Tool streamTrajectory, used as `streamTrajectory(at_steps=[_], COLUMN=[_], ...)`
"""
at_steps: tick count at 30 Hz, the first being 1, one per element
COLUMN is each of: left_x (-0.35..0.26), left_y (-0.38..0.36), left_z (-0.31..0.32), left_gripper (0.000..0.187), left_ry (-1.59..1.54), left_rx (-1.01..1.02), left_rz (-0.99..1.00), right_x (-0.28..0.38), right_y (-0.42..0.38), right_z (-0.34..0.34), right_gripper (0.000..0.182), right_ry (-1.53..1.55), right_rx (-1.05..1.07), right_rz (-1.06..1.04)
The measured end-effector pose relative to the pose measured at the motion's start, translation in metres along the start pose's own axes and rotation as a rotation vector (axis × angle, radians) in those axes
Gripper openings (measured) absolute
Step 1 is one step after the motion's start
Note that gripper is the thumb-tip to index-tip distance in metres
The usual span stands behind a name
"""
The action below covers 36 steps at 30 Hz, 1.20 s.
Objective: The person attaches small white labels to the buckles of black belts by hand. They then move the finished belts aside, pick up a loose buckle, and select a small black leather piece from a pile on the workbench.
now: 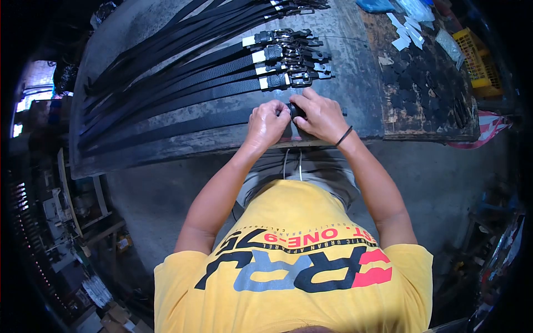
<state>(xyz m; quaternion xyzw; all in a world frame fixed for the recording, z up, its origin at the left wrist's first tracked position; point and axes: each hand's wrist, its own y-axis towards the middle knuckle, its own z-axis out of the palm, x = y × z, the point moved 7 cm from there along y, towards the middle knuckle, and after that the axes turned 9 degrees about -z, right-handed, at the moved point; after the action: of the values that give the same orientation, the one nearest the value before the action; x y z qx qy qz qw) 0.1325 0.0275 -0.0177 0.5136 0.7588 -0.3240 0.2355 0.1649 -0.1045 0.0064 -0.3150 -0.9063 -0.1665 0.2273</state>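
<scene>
A black belt (222, 119) lies along the near side of the table, its strap running off to the left. Both of my hands are at its buckle end, close together near the table's front edge. My left hand (267, 123) pinches the belt, fingers curled. My right hand (321, 114) is closed around the end just beside it, and covers most of the buckle. Just beyond my hands, several black belts (222, 77) lie side by side, with metal buckles (300, 77) and white tags (260, 57) at their right ends.
Another bunch of belts (183, 36) lies farther back. On the table's worn right part are black scraps (416, 83), white paper pieces (406, 32) and clear plastic bags (416, 10). A yellow basket (472, 55) stands past the right edge.
</scene>
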Motion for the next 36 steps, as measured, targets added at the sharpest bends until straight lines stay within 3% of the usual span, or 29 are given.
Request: streamTrajectory(at_steps=[2,4,8,14,18,25,28,29,31,36], left_x=[0.001,0.012,0.009,0.018,0.017,0.01,0.001,0.002,-0.016,-0.022], left_y=[0.001,-0.005,-0.015,-0.022,-0.028,-0.032,-0.021,-0.017,-0.007,0.006], left_z=[0.004,0.02,0.027,0.044,0.045,0.038,0.015,0.01,-0.002,-0.019], left_gripper=[0.022,0.016,0.009,0.009,0.009,0.014,0.023,0.023,0.023,0.028], left_ry=[-0.038,-0.489,-0.781,-1.229,-1.285,-1.078,-0.53,-0.54,-0.015,0.108], left_rx=[0.0,0.291,0.44,0.451,0.499,0.386,0.208,0.203,0.214,0.127], left_rz=[0.004,-0.365,-0.556,-0.668,-0.651,-0.62,-0.286,-0.287,-0.012,0.106], right_x=[0.001,0.001,-0.004,-0.012,-0.009,-0.016,-0.017,-0.019,-0.019,-0.028], right_y=[-0.005,-0.009,-0.018,-0.029,-0.029,-0.025,-0.019,-0.017,-0.014,-0.013], right_z=[0.003,0.002,0.0,0.004,0.004,0.008,0.005,0.003,0.001,0.004], right_gripper=[0.043,0.042,0.038,0.024,0.018,0.013,0.012,0.012,0.013,0.019], right_ry=[0.009,0.013,0.14,0.243,0.303,0.305,0.266,0.312,0.352,0.532], right_rx=[-0.056,-0.115,-0.25,-0.313,-0.383,-0.27,-0.198,-0.192,-0.174,-0.146], right_rz=[-0.018,-0.032,-0.044,0.119,0.195,0.277,0.252,0.243,0.226,0.352])
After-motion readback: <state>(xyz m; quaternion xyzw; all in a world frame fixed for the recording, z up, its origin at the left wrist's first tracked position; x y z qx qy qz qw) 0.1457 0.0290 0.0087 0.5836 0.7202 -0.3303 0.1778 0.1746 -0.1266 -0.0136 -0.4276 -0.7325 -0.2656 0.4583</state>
